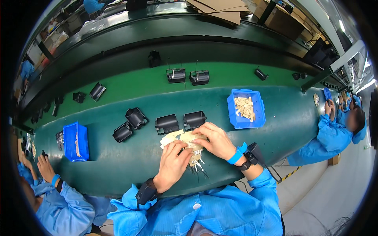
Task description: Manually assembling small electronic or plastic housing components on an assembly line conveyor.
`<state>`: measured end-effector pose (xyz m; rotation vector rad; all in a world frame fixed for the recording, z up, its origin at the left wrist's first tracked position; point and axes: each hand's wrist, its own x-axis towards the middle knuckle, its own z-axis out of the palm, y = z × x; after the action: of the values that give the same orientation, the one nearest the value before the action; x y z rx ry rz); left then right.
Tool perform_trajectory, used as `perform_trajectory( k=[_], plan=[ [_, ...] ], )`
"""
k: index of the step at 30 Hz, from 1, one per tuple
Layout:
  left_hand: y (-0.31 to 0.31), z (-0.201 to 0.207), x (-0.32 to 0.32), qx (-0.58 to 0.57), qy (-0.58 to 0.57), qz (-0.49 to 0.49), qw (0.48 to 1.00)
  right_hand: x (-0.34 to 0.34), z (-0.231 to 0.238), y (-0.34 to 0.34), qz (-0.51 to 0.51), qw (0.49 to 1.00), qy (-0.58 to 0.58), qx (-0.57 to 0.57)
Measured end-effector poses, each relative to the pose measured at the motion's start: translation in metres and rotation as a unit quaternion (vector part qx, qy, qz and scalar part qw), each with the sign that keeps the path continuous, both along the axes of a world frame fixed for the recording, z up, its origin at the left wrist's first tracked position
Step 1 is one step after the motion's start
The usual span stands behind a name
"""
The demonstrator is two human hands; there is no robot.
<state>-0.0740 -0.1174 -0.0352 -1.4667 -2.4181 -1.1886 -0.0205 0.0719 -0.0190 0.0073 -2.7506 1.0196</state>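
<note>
On the dark green table before me lies a bundle of cream paper-like strips. White and black thin leads stick out from its near end. My left hand is at the near left of the bundle, its fingers curled and closed on a strip. From the right, my right hand pinches the bundle with thumb and forefinger; the fingertips partly cover what they hold. Just beyond the hands lie two black plastic housings, one on the left and one on the right.
A blue bin of cream pieces stands right, another blue bin left. Two more black housings lie left of centre. Several others rest on the green belt beyond. People in blue work at both sides.
</note>
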Motion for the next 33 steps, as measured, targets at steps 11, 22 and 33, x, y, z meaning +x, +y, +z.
perform_trajectory(
  k=[11,22,33],
  plan=[
    [0.0,-0.005,0.003,-0.017,-0.009,-0.011,1.0,-0.006,-0.011,0.004,0.0,0.997,-0.034,-0.075],
    [-0.004,-0.008,0.009,-0.008,-0.015,-0.007,1.0,0.004,-0.011,0.01,-0.094,0.955,-0.076,-0.27],
    [-0.008,-0.002,0.009,0.019,-0.039,0.03,0.999,0.013,-0.007,0.024,-0.134,0.904,-0.082,-0.398]
  ],
)
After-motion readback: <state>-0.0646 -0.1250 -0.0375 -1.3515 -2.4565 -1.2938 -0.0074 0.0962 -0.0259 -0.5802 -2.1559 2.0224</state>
